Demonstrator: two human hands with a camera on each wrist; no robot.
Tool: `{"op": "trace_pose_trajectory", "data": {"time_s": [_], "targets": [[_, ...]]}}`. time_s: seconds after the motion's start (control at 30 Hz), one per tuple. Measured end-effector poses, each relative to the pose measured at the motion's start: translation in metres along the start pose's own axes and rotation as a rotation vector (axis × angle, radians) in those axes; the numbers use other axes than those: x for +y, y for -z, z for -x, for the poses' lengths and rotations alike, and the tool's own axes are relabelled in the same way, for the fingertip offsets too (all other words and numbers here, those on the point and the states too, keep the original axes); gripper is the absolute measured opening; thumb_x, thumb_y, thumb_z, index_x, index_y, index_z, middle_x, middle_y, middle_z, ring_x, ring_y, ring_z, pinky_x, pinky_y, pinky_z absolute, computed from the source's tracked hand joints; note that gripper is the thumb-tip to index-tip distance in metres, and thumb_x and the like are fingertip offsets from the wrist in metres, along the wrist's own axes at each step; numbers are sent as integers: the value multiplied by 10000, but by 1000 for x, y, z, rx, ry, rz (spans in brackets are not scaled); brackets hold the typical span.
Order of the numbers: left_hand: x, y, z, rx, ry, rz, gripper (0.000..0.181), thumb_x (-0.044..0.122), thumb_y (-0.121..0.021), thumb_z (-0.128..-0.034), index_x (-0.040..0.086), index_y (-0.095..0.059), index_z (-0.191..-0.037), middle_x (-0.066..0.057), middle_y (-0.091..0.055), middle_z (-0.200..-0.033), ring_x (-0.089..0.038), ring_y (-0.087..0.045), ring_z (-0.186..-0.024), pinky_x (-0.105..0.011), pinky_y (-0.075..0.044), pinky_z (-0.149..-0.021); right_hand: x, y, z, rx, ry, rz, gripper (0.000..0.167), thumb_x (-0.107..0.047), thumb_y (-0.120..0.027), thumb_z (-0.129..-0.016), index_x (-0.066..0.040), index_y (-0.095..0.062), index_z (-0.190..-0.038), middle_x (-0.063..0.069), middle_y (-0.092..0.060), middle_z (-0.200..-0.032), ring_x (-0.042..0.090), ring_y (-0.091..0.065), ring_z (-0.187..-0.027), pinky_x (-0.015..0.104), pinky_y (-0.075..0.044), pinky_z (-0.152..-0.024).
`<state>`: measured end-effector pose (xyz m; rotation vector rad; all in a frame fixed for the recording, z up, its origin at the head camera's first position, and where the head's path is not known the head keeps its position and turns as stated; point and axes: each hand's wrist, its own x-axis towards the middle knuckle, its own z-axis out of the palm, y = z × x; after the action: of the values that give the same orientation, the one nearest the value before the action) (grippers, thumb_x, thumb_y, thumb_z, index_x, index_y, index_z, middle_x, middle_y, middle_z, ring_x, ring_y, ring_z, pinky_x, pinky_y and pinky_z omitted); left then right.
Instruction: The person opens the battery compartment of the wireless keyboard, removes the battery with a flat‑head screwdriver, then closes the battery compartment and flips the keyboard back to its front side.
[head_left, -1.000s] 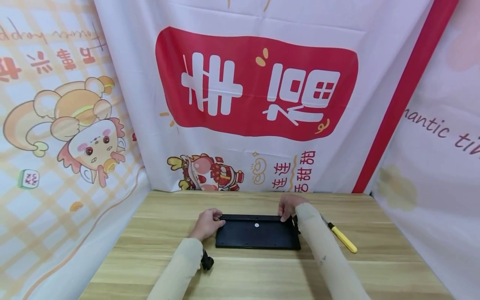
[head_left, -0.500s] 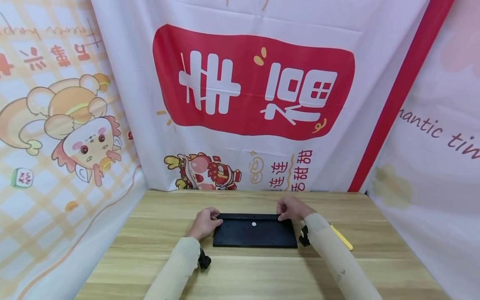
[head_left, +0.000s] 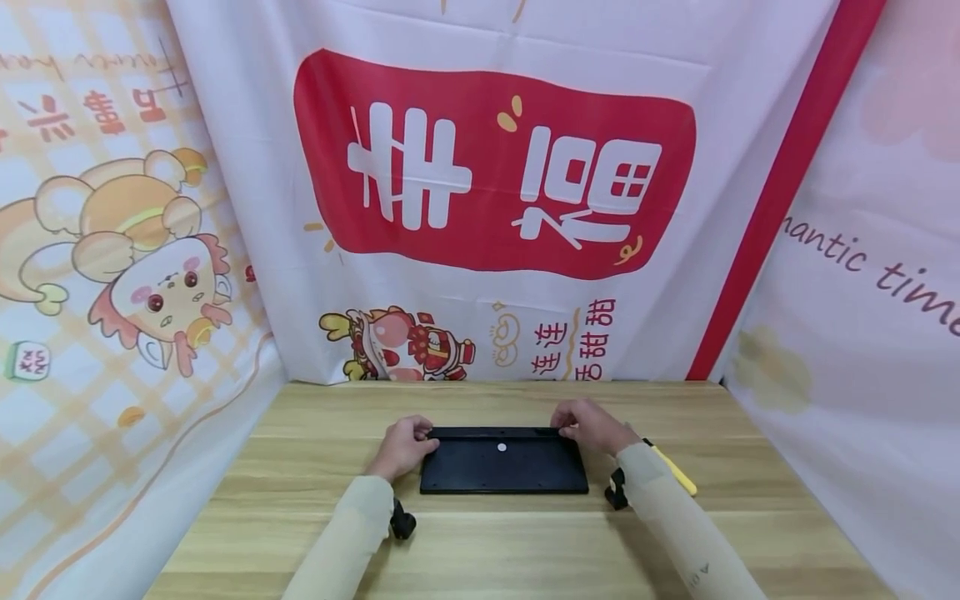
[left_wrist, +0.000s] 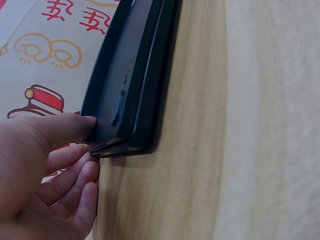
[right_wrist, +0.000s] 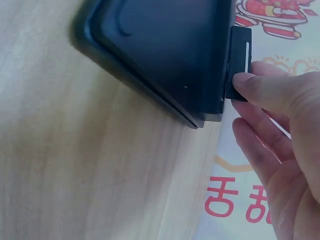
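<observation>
A black keyboard (head_left: 502,471) lies underside up on the wooden table, with a round white spot near its far edge. My left hand (head_left: 402,446) pinches its far left corner; in the left wrist view the thumb (left_wrist: 70,125) lies on the raised rim and the other fingers curl behind it. At the far right corner is my right hand (head_left: 592,425). In the right wrist view its thumb and forefinger pinch a small black rectangular piece (right_wrist: 239,60) with a white line, right at the keyboard's edge. Whether that piece is joined to the keyboard cannot be told.
Partly behind the right forearm lies a yellow-handled screwdriver (head_left: 675,471). Black wrist cameras (head_left: 402,523) hang at both cuffs. A printed white cloth (head_left: 480,333) rises behind the table's far edge, with more cloth on both sides.
The whole head view has shifted slightly, so everything sits further left. My right wrist has swung outward and lower, its fingertips staying at the far right edge. My left hand keeps its hold.
</observation>
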<state>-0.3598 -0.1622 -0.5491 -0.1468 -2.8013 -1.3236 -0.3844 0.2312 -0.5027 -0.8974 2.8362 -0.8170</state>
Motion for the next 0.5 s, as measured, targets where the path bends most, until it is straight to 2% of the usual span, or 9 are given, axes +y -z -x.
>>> {"op": "trace_pose_trajectory", "data": {"time_s": [0.2, 0.5], "targets": [[0, 2, 0, 8, 6, -2, 278, 127, -786, -953, 24, -737, -1206, -114, -740, -1110, -238, -677, -1034, -465, -575, -944, 2, 9, -8, 40, -67, -13, 192, 69, -693, -957, -102, -768, -1002, 19, -758, -967, 115, -692, -880, 334, -609, -798], [2, 3, 1, -6, -6, 8, 288, 136, -783, -955, 24, -730, -1216, -113, -739, -1128, -238, -680, -1053, -454, -582, -949, 22, 18, -17, 83, -75, -14, 171, 90, -712, -925, -68, -765, -964, 53, -755, -947, 136, -690, -859, 345, -608, -781]]}}
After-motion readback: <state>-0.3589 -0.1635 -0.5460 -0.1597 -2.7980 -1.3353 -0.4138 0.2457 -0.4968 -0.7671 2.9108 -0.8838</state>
